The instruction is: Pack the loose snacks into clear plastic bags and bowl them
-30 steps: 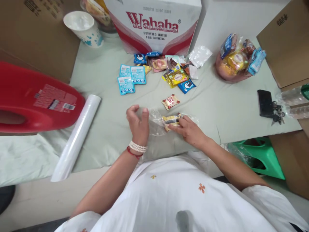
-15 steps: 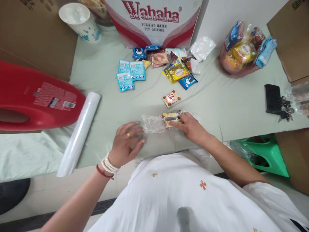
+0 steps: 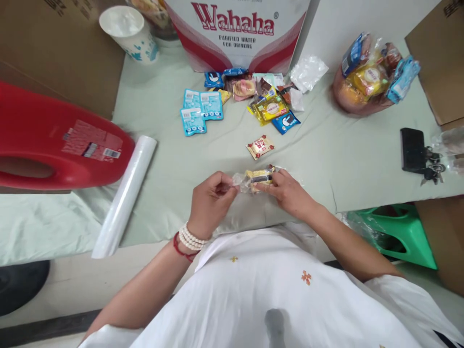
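My left hand (image 3: 210, 203) is closed in a pinch on the open end of a clear plastic bag (image 3: 241, 181) just above the green-covered table. My right hand (image 3: 288, 193) grips the other end of that bag, pressing on the yellow snack packet (image 3: 258, 177) inside it. A small red-and-cream snack packet (image 3: 260, 146) lies on the cloth just beyond the bag. Farther back sits a loose pile of snack packets (image 3: 250, 99), blue, yellow and brown.
A roll of clear plastic bags (image 3: 125, 195) lies left, beside a red jug (image 3: 54, 140). A Wahaha water box (image 3: 237, 29) and a paper cup (image 3: 128, 31) stand at the back. A filled snack bag (image 3: 373, 72), a black phone with keys (image 3: 416, 152) and cardboard boxes are right.
My left hand let go of the bag, dropped back toward me with fingers spread, then came forward and pinched the bag's open end. My right hand stayed on the packet.
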Tool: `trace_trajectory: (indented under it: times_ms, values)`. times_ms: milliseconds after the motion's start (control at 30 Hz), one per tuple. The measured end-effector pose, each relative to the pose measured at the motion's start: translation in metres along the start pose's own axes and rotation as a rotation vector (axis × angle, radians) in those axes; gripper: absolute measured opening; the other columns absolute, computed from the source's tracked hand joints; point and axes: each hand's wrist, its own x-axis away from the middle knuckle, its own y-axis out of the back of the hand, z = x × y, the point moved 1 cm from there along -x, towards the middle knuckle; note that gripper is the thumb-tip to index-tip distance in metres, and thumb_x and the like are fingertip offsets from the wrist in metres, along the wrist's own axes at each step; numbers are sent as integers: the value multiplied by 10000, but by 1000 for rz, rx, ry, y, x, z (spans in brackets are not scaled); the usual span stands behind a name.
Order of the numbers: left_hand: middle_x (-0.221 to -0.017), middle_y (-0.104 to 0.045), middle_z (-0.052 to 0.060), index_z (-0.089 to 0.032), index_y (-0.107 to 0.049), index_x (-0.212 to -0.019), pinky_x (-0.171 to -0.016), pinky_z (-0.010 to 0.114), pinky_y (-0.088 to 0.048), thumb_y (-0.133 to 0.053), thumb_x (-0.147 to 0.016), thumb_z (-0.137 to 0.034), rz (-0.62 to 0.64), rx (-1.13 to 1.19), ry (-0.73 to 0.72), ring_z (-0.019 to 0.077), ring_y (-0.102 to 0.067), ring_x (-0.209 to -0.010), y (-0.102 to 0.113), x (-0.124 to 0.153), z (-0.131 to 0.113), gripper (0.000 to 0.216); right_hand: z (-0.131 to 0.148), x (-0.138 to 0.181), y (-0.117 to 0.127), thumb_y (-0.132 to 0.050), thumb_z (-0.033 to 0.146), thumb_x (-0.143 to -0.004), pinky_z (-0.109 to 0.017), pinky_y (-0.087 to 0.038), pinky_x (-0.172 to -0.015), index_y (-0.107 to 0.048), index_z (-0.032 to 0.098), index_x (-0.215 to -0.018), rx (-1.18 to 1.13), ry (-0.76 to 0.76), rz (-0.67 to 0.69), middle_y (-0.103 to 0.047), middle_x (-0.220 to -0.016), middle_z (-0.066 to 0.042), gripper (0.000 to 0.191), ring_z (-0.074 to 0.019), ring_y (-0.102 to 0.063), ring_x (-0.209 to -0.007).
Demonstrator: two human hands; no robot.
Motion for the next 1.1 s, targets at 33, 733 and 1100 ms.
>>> trace_trajectory:
  times_ms: [33,733,1100]
  values:
    - [-728,-655,-12,-208,-641,-832,-629,273,-527,-678,-850,-340,15,52,4,148,-617,-658,-4,-1,-7,138,1,-1,-2,-404,65,-990,-386,-461,-853,-682,290,-1356,-8,3,-4,-516,-946,-96,512,-268,-440,-944]
    - [-1468,-610,191,-144,-584,-1440,-1125,577,-366,-500,-879,-113,145,-715,-619,360,-523,-1380,-73,7,-8,568,-41,39,18,-619,351,-922,-561,-449,-1046,-678,203,-974,-67,-527,-458,-580,-1291,-180,167,-349,-518,-1242]
    - [-1383,-676,192,-157,-683,-1281,-1110,567,-448,-538,-837,-77,224,-490,-606,351,-560,-1381,-59,0,1,474,12,-41,22,-470,204,-973,-331,-485,-830,-633,192,-991,-318,-280,-316,-662,-962,-88,165,-217,-611,-915]
